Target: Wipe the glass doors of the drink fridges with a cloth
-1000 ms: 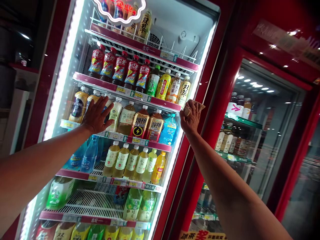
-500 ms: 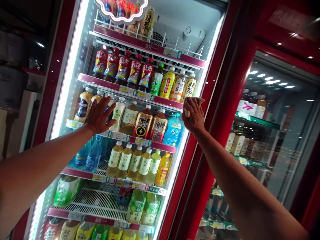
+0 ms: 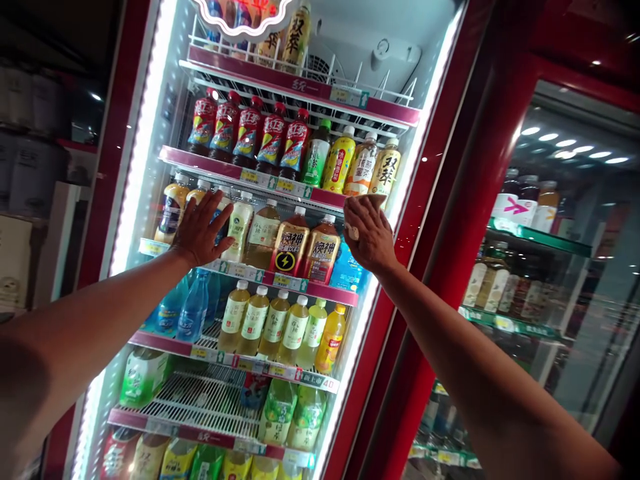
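Observation:
My left hand (image 3: 203, 230) lies flat with fingers spread on the glass door of a lit drinks cooler (image 3: 433, 100), in front of the middle shelf's bottles. Under my right hand (image 3: 371, 235) is a tan cloth (image 3: 374, 199), pressed to the glass near the door's right side. Only the cloth's upper edge and a small bit between the fingers show. Behind that hand, a blue drink bottle (image 3: 347, 270) is partly hidden. Beside it stand a dark-labelled bottle (image 3: 321, 250) and a gold-and-red bottle (image 3: 290, 247).
Red-capped bottles (image 3: 249, 133) line the shelf above. Pale green tea bottles (image 3: 255, 323) stand below, over a wire shelf (image 3: 210, 400). A second red-framed cooler (image 3: 540, 267) is on the right. Stacked boxes (image 3: 20, 260) stand in the dark at left.
My right hand has slid left across the glass with the cloth, away from the door's right edge and over the blue bottle. My left hand stays in place. The view has shifted slightly.

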### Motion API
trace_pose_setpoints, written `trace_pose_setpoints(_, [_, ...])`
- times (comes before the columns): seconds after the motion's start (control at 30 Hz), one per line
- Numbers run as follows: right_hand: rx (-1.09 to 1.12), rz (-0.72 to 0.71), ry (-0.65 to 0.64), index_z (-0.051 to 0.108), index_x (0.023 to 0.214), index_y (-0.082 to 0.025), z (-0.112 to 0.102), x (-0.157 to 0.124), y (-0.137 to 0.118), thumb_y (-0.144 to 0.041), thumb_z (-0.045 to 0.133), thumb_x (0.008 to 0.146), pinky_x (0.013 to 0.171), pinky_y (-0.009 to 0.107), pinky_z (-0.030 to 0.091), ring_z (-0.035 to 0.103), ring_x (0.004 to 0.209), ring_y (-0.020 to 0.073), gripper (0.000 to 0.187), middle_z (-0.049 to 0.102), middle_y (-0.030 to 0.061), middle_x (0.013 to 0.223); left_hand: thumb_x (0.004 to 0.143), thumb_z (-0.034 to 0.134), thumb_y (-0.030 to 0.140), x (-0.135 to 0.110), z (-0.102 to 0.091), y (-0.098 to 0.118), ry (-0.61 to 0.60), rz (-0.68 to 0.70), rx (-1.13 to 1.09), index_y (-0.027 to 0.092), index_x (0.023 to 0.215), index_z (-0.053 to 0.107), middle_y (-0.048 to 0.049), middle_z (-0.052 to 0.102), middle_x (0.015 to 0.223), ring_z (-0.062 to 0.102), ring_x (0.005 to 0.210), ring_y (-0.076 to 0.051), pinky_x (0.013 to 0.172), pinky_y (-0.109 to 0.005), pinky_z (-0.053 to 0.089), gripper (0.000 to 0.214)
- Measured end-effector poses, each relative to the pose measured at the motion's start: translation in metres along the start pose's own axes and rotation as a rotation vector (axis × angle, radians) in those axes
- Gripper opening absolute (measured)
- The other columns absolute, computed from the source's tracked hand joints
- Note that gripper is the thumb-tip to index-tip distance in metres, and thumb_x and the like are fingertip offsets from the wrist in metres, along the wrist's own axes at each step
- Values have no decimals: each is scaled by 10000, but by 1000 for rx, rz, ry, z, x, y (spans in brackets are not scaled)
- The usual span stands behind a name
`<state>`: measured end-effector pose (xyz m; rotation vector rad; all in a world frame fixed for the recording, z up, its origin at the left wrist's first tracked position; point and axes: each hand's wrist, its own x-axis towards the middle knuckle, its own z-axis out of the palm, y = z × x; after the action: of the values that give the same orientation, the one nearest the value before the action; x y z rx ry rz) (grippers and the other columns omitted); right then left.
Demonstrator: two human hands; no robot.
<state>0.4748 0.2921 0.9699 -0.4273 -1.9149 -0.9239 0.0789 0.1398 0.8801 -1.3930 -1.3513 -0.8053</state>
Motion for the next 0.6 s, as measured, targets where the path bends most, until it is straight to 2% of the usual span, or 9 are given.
trace_pose_setpoints(0.07, [2,-70,-46,474,1554,-285,-3,0,-1,-424,414,1042,1306,521,256,300,1590,246,534,446,12,1660,987,389,540,0,0,0,-2,-6,-4,135,1579,328,-150,115,1756,71,1628,-333,1298,-588,56,720])
trace_pose_setpoints(0.13, [-2,-71,-35,478,1554,-264,-5,5,0,-417,409,1048,1314,513,240,308,1587,247,533,453,25,1656,988,384,551,-1,1,-1,2,-2,-10,142,1582,330,-147,118,1756,64,1630,-322,1303,-575,42,723])
trace_pose_setpoints(0.27, [-6,57,60,456,1571,-247,1,12,-9,-426,422,1046,1301,551,257,286,1594,284,556,443,51,1660,961,418,576,-1,3,-4,12,-6,-44,217,1616,303,-128,132,1757,81,1631,-328,1301,-588,61,756])
trace_pose_setpoints(0.33, [-10,74,68,458,1569,-252,5,10,-18,-440,424,1046,1290,553,282,283,1596,284,557,436,47,1664,940,457,570,-1,4,-4,12,-16,-67,269,1636,271,-114,157,1754,100,1628,-340,1295,-610,75,781])
trace_pose_setpoints(0.5, [-10,-134,-58,506,1534,-257,5,7,-25,-446,411,1058,1311,474,260,296,1592,224,521,468,23,1646,936,485,556,-2,6,-6,26,-2,-61,294,1650,249,-119,161,1751,104,1627,-335,1293,-614,86,796])
trace_pose_setpoints(0.6, [-14,-76,-34,450,1574,-286,8,17,-26,-418,399,1061,1317,506,233,287,1596,232,533,442,12,1662,942,486,554,-2,8,-7,35,11,-53,280,1651,256,-131,162,1747,100,1626,-338,1292,-616,84,794])
